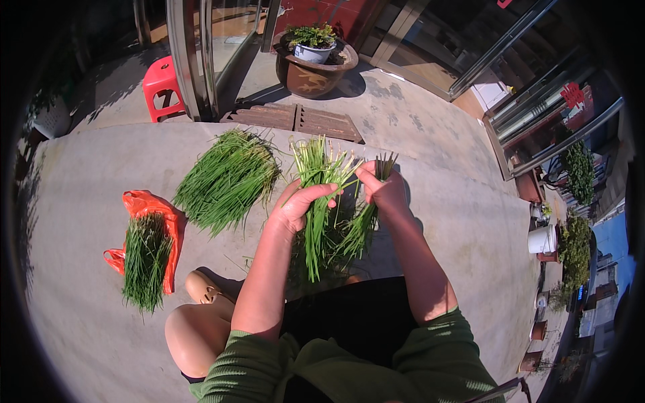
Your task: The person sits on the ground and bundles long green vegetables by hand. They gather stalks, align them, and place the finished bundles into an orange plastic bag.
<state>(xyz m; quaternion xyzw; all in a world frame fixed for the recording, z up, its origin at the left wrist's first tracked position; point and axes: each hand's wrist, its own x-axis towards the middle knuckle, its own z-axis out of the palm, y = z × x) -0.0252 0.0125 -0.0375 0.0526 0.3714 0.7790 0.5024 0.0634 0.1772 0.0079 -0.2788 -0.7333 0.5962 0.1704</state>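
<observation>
My left hand (301, 201) is closed around a bunch of Chinese chives (316, 231), pale stem ends pointing away from me and green leaves hanging down. A second, darker bunch of chives (363, 226) is in my right hand (384, 186); its cut ends stick up past the fingers. The right thumb and forefinger also meet at the pale stem ends of the left bunch. To the left, a large heap of chives (227, 181) lies on the concrete. Farther left, a neat bundle of chives (146, 257) rests on an orange plastic bag (171, 226).
Beyond the concrete edge lie brown slatted boards (322, 123). A large brown glazed pot (312, 75) there holds a smaller potted plant (313, 45). A red plastic stool (164, 88) stands by a metal-framed glass door (194, 60). A white bucket (542, 239) and several flowerpots line the right.
</observation>
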